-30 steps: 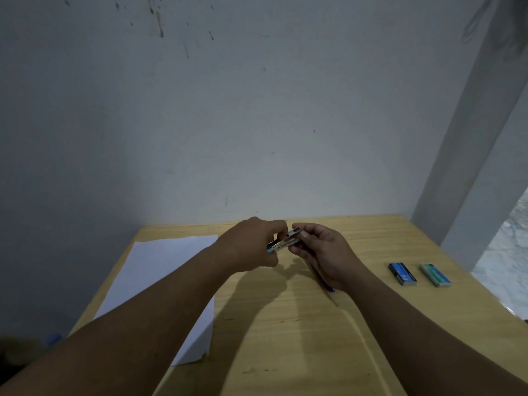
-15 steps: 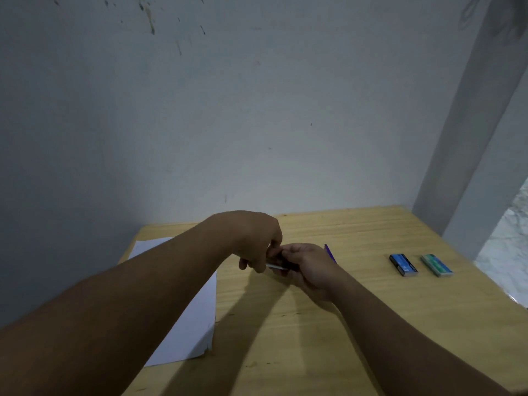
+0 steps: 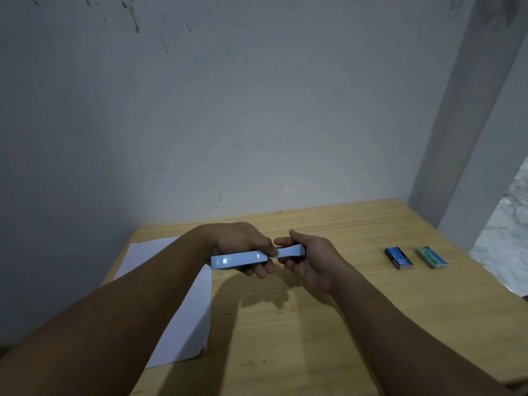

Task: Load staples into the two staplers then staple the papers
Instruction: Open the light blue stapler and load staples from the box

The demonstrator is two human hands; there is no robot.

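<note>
A light blue stapler (image 3: 238, 259) is held level above the wooden table (image 3: 314, 324), swung out flat into one long bar. My left hand (image 3: 243, 244) grips its left half from behind. My right hand (image 3: 310, 260) holds the right half (image 3: 291, 250), fingers curled round it. White papers (image 3: 183, 315) lie on the table's left side, partly under my left forearm. Two small staple boxes lie at the right: a dark blue one (image 3: 398, 258) and a green one (image 3: 431, 257). A second stapler is not visible.
A grey wall rises just behind the table's far edge. A pillar (image 3: 468, 110) stands at the back right corner, with pale floor (image 3: 505, 232) beyond the table's right edge.
The stapler was a small folded shape between my hands; now it is spread out flat and long. My hands have moved slightly apart and the purple pen-like thing is out of sight.
</note>
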